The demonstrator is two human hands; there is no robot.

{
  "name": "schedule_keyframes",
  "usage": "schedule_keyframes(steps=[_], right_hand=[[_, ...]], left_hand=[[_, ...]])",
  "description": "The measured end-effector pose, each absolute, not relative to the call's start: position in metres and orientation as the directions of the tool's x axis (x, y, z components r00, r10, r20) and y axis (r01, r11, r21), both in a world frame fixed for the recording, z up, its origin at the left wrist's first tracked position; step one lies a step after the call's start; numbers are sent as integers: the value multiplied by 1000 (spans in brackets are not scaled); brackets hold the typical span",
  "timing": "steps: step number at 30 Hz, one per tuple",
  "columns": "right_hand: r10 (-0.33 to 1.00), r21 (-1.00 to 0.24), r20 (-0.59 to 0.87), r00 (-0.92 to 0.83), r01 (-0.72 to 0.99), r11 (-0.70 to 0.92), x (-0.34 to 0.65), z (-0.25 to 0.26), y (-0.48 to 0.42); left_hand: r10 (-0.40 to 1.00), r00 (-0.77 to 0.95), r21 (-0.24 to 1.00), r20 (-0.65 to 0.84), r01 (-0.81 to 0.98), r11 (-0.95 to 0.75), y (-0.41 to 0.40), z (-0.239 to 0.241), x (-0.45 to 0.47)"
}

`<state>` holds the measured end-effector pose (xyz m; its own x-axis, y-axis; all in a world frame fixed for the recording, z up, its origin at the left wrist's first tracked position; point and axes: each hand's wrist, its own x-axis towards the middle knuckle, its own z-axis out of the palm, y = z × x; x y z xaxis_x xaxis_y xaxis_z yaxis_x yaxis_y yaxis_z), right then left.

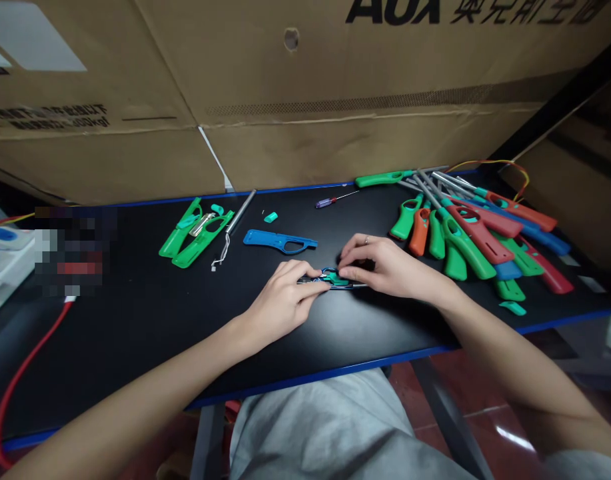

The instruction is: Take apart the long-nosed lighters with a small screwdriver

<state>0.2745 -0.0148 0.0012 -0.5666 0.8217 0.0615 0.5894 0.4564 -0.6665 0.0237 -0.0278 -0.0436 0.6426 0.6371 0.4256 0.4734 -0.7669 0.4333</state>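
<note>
Both hands pinch a blue lighter body [332,279] flat on the black table [135,320].
The left hand [285,303] grips one end narrowly and the right hand [390,267] the teal-trigger end, probably to steady it against the tabletop; a blue shell [278,241] lies just beyond; green shells [195,233] sit further left; finished lighters [475,233] are heaped on the right within reach; the cardboard boxes [335,100] behind are shut, contents hidden.

Light was dim and soft; the matte black desk [135,320] showed a faint sheen near 6 o'clock. Wide-angle distortion bowed the edges, a pixelated patch [70,250] sat at 9 o'clock, and glare streaked the glossy red floor [515,437] at 5 o'clock.
</note>
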Motion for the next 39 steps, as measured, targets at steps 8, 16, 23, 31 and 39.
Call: schedule_keyframes(steps=[8,16,23,31,39], right_hand=[[761,-605,142,-633,553,573,282,-4,-8],[816,-670,248,-523,516,534,294,4,0],[749,-626,257,-611,486,611,324,-8,1],[772,-412,169,-613,668,620,345,-15,3],[821,-250,238,-518,785,568,320,-4,-27]], left_hand=[[691,623,254,367,648,-718,-47,-27,31],[776,598,317,199,710,-629,-88,-3,53],[745,621,689,244,430,-584,-58,6,42],[697,649,478,305,528,-702,-47,-14,67],[712,681,487,171,570,-662,-46,-19,62]])
